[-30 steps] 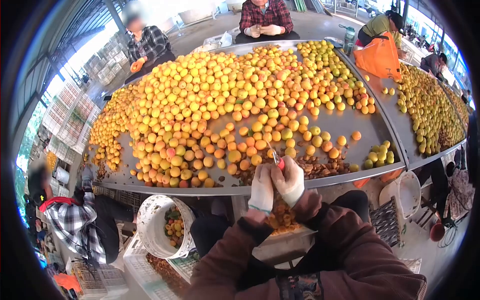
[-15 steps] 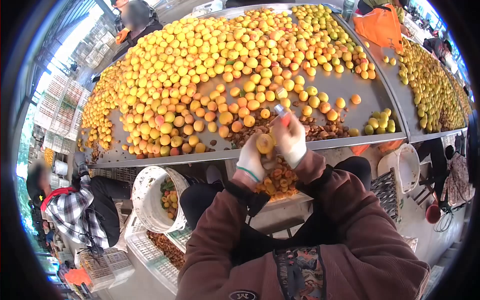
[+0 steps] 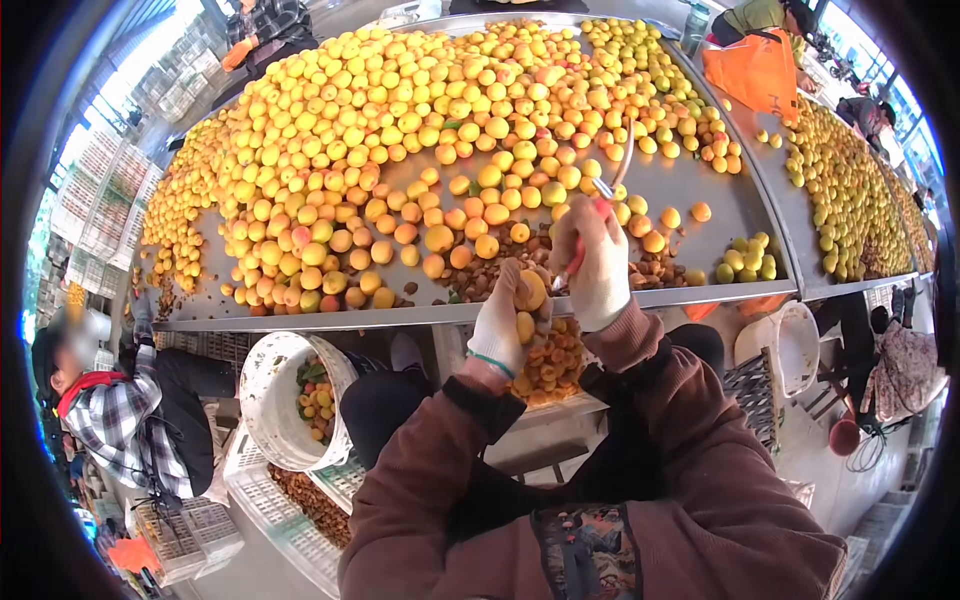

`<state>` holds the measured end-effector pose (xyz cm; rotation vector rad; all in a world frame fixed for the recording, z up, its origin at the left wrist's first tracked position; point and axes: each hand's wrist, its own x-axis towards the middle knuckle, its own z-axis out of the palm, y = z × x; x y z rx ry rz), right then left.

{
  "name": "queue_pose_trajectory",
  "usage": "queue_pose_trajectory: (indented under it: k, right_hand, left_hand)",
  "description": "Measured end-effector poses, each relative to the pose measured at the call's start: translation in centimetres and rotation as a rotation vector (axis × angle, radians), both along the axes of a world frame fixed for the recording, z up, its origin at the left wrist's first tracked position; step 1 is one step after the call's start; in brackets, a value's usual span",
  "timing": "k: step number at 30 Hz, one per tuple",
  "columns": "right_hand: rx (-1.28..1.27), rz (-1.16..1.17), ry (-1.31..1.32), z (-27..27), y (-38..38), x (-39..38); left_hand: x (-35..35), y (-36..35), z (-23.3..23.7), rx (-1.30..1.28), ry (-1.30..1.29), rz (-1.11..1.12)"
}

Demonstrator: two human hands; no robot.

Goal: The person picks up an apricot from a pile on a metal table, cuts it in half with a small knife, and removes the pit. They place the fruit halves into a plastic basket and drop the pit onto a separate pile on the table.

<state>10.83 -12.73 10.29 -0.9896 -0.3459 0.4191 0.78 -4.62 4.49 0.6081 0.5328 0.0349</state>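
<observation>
My left hand [image 3: 508,318], in a white glove, holds a split apricot [image 3: 530,291] just past the near edge of a steel table [image 3: 700,200]. My right hand [image 3: 596,265], also gloved, grips a red-handled knife [image 3: 603,195] whose blade points up and away over the table. Both hands hover above a tray of halved apricots [image 3: 553,362] under the table edge. A heap of whole apricots [image 3: 420,130] covers most of the table, and brown pits [image 3: 510,262] lie near its front edge.
A white bucket [image 3: 272,400] with fruit stands lower left beside white crates [image 3: 290,510]. A person in a plaid shirt [image 3: 120,430] sits at left. Another bucket [image 3: 790,345] is at right. A second table of apricots [image 3: 855,200] and an orange bag [image 3: 755,75] lie beyond.
My hands dropped from the table edge toward the tray. The apricot in my left hand has come open, and the knife in my right hand has swung up to the right.
</observation>
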Motion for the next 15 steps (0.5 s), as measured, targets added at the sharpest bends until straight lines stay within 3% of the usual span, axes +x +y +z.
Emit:
queue_pose_trajectory:
  k: [2, 4, 7, 15]
  right_hand:
    - [0.049, 0.054, 0.09, -0.2, -0.2, 0.1]
    - [0.139, 0.063, 0.096, -0.4, -0.2, 0.0]
    - [0.052, -0.037, 0.119, 0.0, 0.3, -0.8]
    - [0.046, 0.018, 0.04, -0.6, 0.8, -2.0]
  left_hand:
    - [0.1, -1.1, 0.6, 0.091, 0.04, 0.103]
    - [-0.2, -1.3, 0.5, 0.227, 0.003, -0.008]
    - [-0.8, -2.2, 1.9, 0.374, -0.051, -0.078]
    - [1.1, -2.2, 0.2, 0.255, 0.06, 0.115]
